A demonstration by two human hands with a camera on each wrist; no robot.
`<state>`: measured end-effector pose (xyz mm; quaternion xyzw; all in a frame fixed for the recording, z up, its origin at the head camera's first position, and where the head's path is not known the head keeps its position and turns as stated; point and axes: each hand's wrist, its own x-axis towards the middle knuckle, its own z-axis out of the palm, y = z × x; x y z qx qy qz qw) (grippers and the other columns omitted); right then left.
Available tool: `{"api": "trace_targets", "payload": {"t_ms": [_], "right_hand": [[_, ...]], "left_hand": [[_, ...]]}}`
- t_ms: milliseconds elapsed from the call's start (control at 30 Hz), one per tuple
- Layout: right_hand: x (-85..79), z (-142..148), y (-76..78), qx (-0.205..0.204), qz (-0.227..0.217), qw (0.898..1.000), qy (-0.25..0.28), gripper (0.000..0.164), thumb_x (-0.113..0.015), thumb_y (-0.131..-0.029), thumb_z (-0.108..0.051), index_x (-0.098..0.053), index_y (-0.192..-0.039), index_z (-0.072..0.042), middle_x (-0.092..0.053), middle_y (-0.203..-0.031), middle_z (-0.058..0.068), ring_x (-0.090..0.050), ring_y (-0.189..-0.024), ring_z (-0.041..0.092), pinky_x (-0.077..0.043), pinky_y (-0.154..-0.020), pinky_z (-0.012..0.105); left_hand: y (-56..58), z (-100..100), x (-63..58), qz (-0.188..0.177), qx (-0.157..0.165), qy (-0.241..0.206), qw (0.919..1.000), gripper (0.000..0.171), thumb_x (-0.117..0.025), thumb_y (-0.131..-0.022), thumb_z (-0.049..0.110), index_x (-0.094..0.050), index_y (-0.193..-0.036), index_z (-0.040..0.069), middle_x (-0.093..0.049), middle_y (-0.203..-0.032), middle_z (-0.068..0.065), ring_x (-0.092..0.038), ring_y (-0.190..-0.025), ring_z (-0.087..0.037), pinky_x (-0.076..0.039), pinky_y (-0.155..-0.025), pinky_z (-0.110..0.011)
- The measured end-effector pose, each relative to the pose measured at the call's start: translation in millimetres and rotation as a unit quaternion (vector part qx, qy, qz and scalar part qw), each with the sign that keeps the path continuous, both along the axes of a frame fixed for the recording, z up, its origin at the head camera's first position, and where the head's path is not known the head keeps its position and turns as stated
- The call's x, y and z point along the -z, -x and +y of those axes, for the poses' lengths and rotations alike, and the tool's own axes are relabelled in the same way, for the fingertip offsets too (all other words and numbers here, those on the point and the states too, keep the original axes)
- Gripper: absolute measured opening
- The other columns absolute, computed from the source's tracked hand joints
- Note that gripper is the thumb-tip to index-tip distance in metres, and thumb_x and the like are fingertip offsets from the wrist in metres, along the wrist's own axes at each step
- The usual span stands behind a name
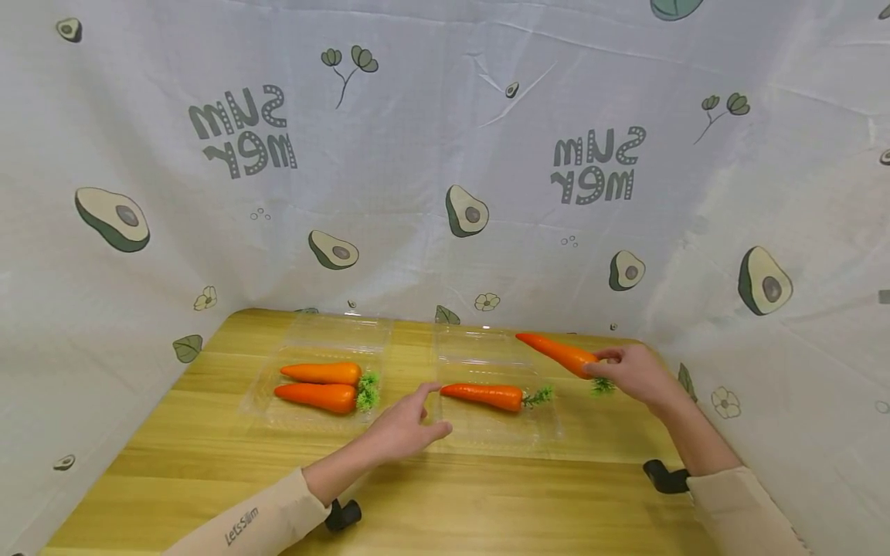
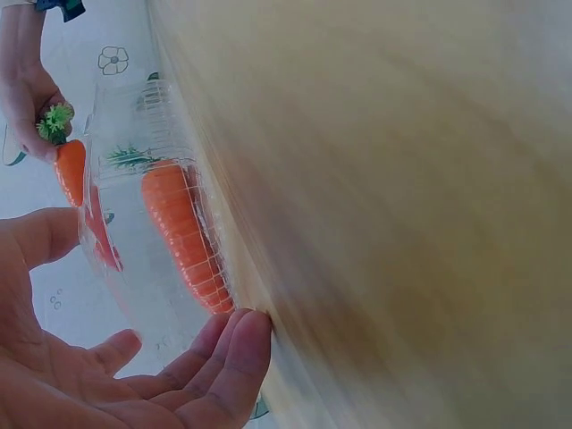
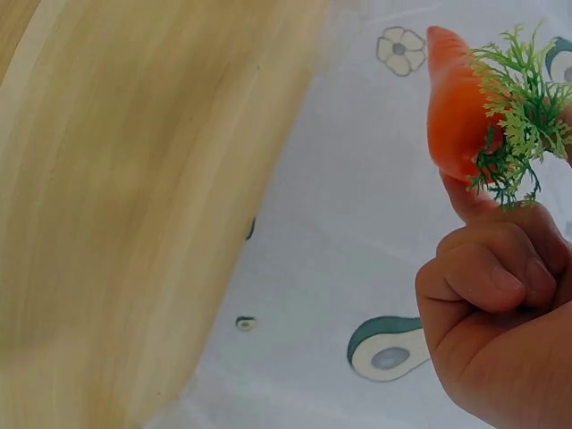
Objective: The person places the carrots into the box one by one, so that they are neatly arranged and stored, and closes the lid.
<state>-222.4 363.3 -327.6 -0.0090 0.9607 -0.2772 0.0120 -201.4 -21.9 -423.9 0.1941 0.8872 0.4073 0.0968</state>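
My right hand (image 1: 631, 372) pinches an orange toy carrot (image 1: 556, 352) near its leafy end, in the air above the right side of the table. The carrot's green leaves (image 3: 523, 112) hang beside the fingers in the right wrist view. A second carrot (image 1: 481, 395) lies in a clear plastic box (image 2: 130, 210) with its hinged lid folded back. My left hand (image 1: 406, 425) is at that box's left side, its thumb and fingers spread. In the left wrist view the fingertips (image 2: 253, 331) are close to the box's edge; whether they touch it, I cannot tell.
Another clear box (image 1: 267, 413) stands to the left with two carrots (image 1: 316, 397) lying side by side, leaves to the right. Behind the wooden table (image 1: 487, 502) hangs a white curtain (image 1: 403, 154) printed with avocados, with more curtain at both sides.
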Motion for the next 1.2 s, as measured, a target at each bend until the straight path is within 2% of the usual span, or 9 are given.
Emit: {"api": "trace_targets", "payload": {"t_ms": [200,300,433,767,933,1200], "right_hand": [[-2.7,-12,-0.2,-0.013,-0.007,1.0,0.001,0.064,-0.071,-0.093,-0.04,-0.06,-0.13,0.011,-0.066,-0.114,0.023,-0.053,-0.087,0.024,-0.04,-0.069,0.032],[-3.8,-18,-1.1,-0.019,-0.02,0.999,0.014,0.064,-0.072,-0.091,-0.039,-0.06,-0.132,0.01,-0.06,-0.094,0.016,-0.045,-0.074,0.021,-0.034,-0.062,0.029],[-5.1,-28,-2.8,-0.036,-0.034,0.998,0.033,0.062,-0.073,-0.09,-0.036,-0.061,-0.132,0.009,-0.039,-0.075,0.003,-0.033,-0.062,0.016,-0.026,-0.055,0.028],[-0.7,-46,0.4,-0.076,-0.055,0.995,0.035,0.056,-0.075,-0.089,-0.033,-0.064,-0.13,0.004,-0.03,-0.071,-0.001,-0.027,-0.059,0.014,-0.023,-0.054,0.028],[0.8,-54,2.0,-0.094,-0.056,0.993,0.039,0.049,-0.077,-0.087,-0.03,-0.068,-0.123,0.002,-0.028,-0.067,-0.002,-0.026,-0.057,0.013,-0.022,-0.053,0.027],[4.6,-67,4.7,-0.126,-0.061,0.989,0.037,0.043,-0.077,-0.085,-0.025,-0.071,-0.118,0.002,-0.032,-0.065,-0.001,-0.029,-0.059,0.014,-0.023,-0.054,0.027]], "left_hand": [[-0.6,-1,-0.2,0.001,-0.003,-0.001,1.0,0.076,-0.069,-0.093,0.045,-0.036,-0.155,0.017,-0.063,-0.122,-0.017,-0.062,-0.104,-0.027,-0.051,-0.076,-0.046],[-0.6,0,-0.9,0.001,-0.004,0.002,1.0,0.076,-0.069,-0.093,0.045,-0.036,-0.155,0.017,-0.063,-0.123,-0.017,-0.062,-0.105,-0.027,-0.052,-0.078,-0.047],[0.4,0,-0.4,0.001,-0.004,0.006,1.0,0.076,-0.068,-0.093,0.046,-0.036,-0.155,0.018,-0.063,-0.124,-0.017,-0.062,-0.107,-0.027,-0.052,-0.078,-0.047],[1.9,1,0.9,0.002,-0.005,0.008,0.9999,0.076,-0.069,-0.093,0.045,-0.035,-0.155,0.018,-0.063,-0.123,-0.017,-0.062,-0.106,-0.027,-0.052,-0.079,-0.048],[1.8,2,0.5,0.005,-0.008,0.01,0.9999,0.075,-0.068,-0.093,0.045,-0.036,-0.155,0.018,-0.063,-0.123,-0.016,-0.062,-0.108,-0.028,-0.051,-0.082,-0.05],[2.0,2,0.7,0.003,-0.007,0.011,0.9999,0.074,-0.068,-0.093,0.045,-0.037,-0.155,0.019,-0.063,-0.123,-0.016,-0.062,-0.107,-0.028,-0.051,-0.081,-0.05]]}}
